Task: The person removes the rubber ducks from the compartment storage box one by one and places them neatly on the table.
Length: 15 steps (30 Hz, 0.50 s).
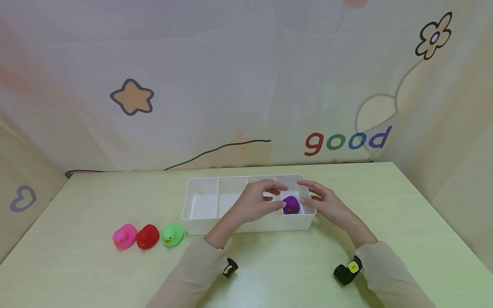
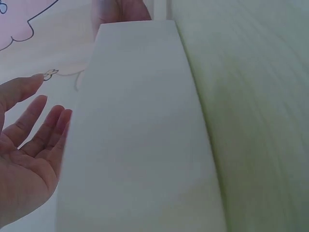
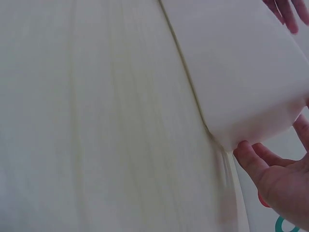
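Observation:
A purple rubber duck [image 1: 291, 205] sits in the rightmost compartment of a white divided box [image 1: 254, 225]. My left hand [image 1: 259, 199] is over the box just left of the duck, fingers apart and loosely bent, its thumb tip overlapping the duck's edge in the head view. In the left wrist view the left hand [image 2: 31, 154] shows a bare palm beside the box wall. At the box's right end is my right hand [image 1: 327, 204], thumb and fingers spread around the corner. The right wrist view has the right hand [image 3: 285, 179] with fingertips right at the box's end wall.
Left of the box, a pink duck [image 1: 125, 236], a red duck [image 1: 148, 236] and a green duck [image 1: 172, 234] stand in a row on the pale table [image 1: 77, 273]. A printed curtain [image 1: 231, 85] hangs behind the table's back edge.

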Available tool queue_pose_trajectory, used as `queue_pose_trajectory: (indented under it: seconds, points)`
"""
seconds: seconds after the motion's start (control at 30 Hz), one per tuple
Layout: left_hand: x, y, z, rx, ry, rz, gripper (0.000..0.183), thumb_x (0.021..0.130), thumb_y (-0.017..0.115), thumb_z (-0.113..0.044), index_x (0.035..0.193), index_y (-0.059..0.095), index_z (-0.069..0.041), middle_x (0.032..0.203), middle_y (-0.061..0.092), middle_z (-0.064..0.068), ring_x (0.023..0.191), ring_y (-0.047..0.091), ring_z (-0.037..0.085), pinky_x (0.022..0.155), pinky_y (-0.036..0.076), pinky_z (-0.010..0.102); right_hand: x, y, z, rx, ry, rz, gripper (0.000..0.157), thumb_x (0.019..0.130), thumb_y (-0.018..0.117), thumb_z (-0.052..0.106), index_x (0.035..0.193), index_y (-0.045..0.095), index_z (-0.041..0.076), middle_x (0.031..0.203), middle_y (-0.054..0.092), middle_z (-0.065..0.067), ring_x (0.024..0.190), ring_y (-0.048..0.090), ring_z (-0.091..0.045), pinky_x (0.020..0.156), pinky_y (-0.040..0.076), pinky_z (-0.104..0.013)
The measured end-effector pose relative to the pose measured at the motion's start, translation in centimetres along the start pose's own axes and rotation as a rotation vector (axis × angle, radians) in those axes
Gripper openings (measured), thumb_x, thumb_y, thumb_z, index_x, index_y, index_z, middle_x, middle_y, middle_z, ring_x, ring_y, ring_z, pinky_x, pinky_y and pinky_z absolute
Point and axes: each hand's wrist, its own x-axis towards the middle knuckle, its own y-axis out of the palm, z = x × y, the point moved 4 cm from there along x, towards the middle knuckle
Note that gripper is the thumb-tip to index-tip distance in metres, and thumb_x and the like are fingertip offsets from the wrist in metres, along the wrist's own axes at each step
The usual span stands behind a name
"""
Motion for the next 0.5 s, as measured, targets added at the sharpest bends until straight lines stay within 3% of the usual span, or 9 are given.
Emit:
queue_pose_trajectory:
  seconds: [0.3, 0.5]
  points:
    - [1.8, 2.1, 0.7, 0.108, -0.003, 0.037, 0.032, 0.082, 0.067, -0.008, 0.113, 0.062, -0.003, 0.113, 0.062, 0.011, 0.102, 0.056, 0.026, 0.082, 0.048, 0.025, 0.0, 0.0, -0.1, 0.005, -0.014, 0.001, 0.060, 0.088, 0.060, 0.026, 0.140, 0.033, 0.012, 0.147, 0.020, -0.019, 0.130, 0.025, -0.044, 0.097, 0.035, -0.054]
    - [2.7, 3.0, 0.7, 0.326, -0.007, 0.082, 0.032, 0.083, 0.066, -0.011, 0.114, 0.063, -0.008, 0.112, 0.063, 0.005, 0.104, 0.055, 0.020, 0.084, 0.046, 0.023, -0.1, -0.1, 0.0, 0.001, -0.034, 0.011, 0.059, 0.089, 0.059, 0.025, 0.140, 0.033, 0.011, 0.147, 0.021, -0.018, 0.130, 0.025, -0.044, 0.098, 0.033, -0.055]
